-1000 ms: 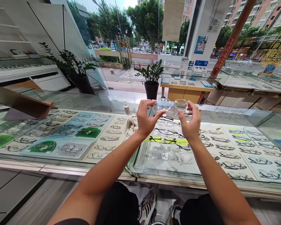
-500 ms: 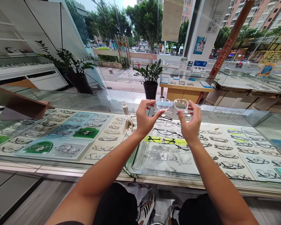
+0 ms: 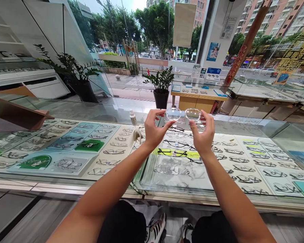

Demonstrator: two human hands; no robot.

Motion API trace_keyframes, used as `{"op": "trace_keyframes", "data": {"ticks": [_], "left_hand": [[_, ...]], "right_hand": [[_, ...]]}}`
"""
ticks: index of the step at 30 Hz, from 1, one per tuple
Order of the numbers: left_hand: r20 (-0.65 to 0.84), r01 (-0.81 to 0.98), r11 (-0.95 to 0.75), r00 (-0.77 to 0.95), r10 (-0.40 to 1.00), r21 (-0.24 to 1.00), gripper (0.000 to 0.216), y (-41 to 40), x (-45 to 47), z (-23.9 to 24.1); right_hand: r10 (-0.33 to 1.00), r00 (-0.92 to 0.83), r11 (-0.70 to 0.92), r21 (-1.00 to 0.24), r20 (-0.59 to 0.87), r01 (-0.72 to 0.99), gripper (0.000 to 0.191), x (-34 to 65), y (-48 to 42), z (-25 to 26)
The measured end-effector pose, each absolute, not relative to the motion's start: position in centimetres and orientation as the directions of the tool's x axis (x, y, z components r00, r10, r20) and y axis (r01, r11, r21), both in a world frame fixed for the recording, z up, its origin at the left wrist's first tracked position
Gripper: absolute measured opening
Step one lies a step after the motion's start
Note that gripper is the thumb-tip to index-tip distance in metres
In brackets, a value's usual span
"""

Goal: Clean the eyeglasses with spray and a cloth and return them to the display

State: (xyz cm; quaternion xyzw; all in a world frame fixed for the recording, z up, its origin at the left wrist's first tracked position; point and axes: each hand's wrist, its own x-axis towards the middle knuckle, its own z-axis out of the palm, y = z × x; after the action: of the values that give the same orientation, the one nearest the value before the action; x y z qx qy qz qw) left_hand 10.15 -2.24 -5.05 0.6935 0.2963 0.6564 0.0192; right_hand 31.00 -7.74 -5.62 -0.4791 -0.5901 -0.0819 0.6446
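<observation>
Centrally, my left hand (image 3: 154, 130) and right hand (image 3: 204, 135) pinch clear plastic glasses (image 3: 183, 115) by rounded rims, above glossy glass counter (image 3: 73, 109); small white bottle (image 3: 133, 117) left of them.

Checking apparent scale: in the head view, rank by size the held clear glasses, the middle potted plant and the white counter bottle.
1. middle potted plant
2. clear glasses, as wide but flatter, and nearer the camera
3. white bottle
</observation>
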Motion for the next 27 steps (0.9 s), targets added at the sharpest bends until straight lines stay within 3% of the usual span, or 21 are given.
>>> {"op": "trace_keyframes", "data": {"ticks": [13,20,27], "left_hand": [[0.962,0.457,-0.851,-0.043,0.27,0.259,0.053,-1.8,9.8,-4.9],[0.955,0.46,-0.849,0.002,0.296,0.262,0.054,-2.2,10.0,-5.1],[0.941,0.478,-0.817,-0.074,0.33,0.324,0.061,-2.0,10.3,-5.7]], "right_hand": [[0.559,0.258,0.513,-0.574,0.788,0.638,0.059,31.6,-7.0,-6.4],[0.428,0.259,0.552,-0.478,0.866,0.684,0.057,31.0,-7.4,-6.3],[0.359,0.233,0.586,-0.412,0.904,0.697,0.057,30.3,-7.7,-6.3]]}}
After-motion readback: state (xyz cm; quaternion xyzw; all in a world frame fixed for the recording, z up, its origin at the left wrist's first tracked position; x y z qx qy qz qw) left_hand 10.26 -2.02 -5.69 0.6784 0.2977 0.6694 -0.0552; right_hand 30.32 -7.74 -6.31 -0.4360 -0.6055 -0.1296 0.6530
